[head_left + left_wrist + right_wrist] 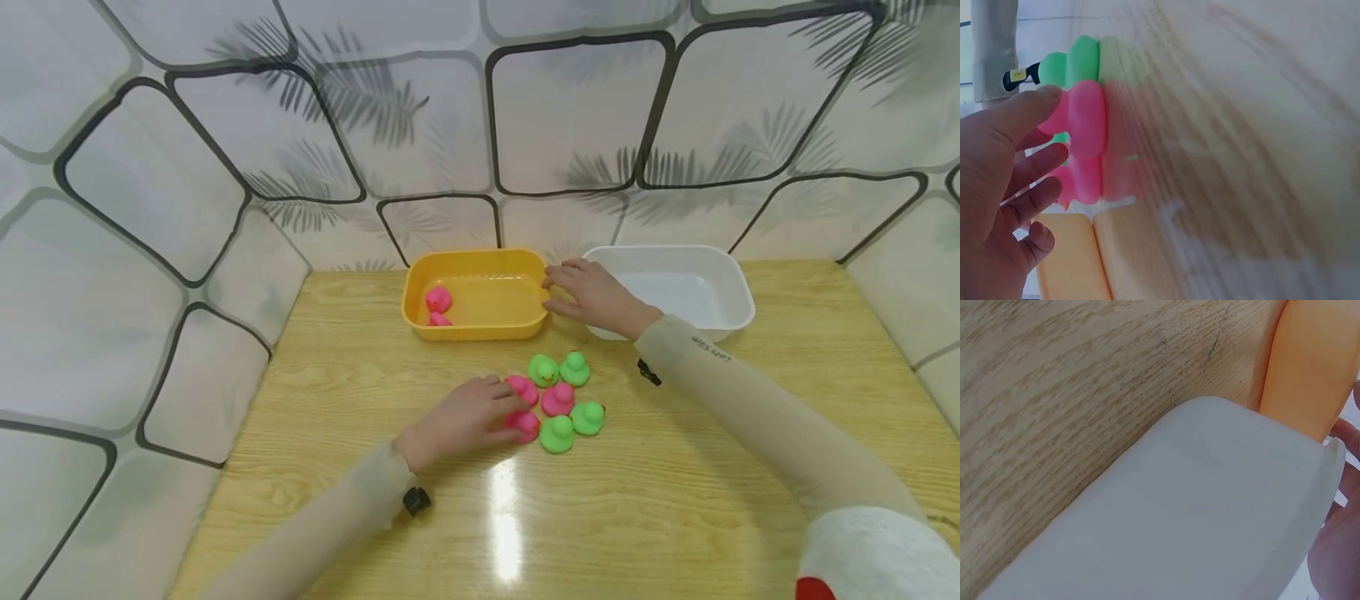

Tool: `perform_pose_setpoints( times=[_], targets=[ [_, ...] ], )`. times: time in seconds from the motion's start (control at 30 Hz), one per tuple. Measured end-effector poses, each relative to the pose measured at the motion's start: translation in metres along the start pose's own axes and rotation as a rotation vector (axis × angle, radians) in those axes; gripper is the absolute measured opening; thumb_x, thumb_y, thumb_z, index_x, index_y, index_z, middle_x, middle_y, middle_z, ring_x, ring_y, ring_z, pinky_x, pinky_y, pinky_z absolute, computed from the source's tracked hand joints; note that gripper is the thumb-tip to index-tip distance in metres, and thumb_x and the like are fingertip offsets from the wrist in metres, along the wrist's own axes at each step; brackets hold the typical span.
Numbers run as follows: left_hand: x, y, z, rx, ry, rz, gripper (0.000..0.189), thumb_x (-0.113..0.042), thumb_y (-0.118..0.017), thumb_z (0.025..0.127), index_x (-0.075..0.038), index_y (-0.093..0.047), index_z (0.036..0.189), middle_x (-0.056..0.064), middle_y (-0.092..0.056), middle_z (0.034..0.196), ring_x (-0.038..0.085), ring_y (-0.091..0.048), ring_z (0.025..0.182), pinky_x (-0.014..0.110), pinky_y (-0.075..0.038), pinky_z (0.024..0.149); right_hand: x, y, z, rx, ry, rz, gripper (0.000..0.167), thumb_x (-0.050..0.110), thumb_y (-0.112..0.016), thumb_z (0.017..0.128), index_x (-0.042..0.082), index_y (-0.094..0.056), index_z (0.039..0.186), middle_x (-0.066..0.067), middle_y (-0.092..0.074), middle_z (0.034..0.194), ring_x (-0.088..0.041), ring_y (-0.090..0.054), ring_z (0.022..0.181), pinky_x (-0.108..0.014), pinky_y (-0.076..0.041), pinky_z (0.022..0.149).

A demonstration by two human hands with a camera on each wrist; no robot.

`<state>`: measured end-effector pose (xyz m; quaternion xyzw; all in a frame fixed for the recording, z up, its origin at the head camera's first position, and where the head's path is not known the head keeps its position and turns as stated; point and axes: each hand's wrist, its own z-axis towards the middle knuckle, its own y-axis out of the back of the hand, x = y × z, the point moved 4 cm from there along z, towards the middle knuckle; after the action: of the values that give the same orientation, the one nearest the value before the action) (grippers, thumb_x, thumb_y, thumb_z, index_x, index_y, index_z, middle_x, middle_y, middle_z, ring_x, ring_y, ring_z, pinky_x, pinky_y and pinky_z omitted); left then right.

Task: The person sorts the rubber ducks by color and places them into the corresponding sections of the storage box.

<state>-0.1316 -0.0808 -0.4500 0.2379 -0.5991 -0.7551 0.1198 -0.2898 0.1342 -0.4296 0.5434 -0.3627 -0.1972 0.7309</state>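
My left hand (472,421) reaches in from the left to a group of small rubber ducks, its fingers loosely bent beside the nearest pink rubber duck (524,426). In the left wrist view the thumb overlaps that pink duck (1087,119), which sits on the table; whether they touch I cannot tell. Around it are another pink duck (558,399) and several green ducks (557,434). My right hand (596,293) hovers between the yellow tub (480,332) and the white tub (738,321), fingers spread near the yellow tub's right rim. It holds nothing visible.
Two pink ducks (438,299) lie at the left inside the yellow tub. Both tubs stand side by side at the back of the wooden table (360,358). Patterned cloth walls (427,125) rise behind and at both sides.
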Motion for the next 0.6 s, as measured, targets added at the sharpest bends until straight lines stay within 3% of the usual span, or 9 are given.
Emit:
perform_pose_setpoints(
  times=[0.33,0.6],
  targets=[
    [-0.0014,-0.0076,-0.0003,-0.014,0.023,-0.009,0.027,-0.04,-0.074,0.097,-0.019,-0.074,0.114,-0.005,-0.071,0.111,0.017,-0.06,0.103,0.032,-0.051,0.092,-0.0019,-0.002,0.0009,0.005,-0.01,-0.015,0.041,0.034,-0.066,0.103,0.004,-0.065,0.13,-0.022,-0.056,0.149,-0.046,-0.045,0.139,-0.065,-0.034,0.113],
    [-0.002,-0.0087,-0.0022,0.01,0.075,-0.043,0.026,-0.039,-0.072,0.099,-0.018,-0.072,0.114,-0.004,-0.069,0.112,0.017,-0.06,0.104,0.033,-0.05,0.095,0.0,0.0005,0.0001,0.0,-0.01,-0.004,0.04,0.034,-0.067,0.103,0.004,-0.066,0.129,-0.022,-0.057,0.148,-0.046,-0.044,0.139,-0.064,-0.034,0.114]
  ],
)
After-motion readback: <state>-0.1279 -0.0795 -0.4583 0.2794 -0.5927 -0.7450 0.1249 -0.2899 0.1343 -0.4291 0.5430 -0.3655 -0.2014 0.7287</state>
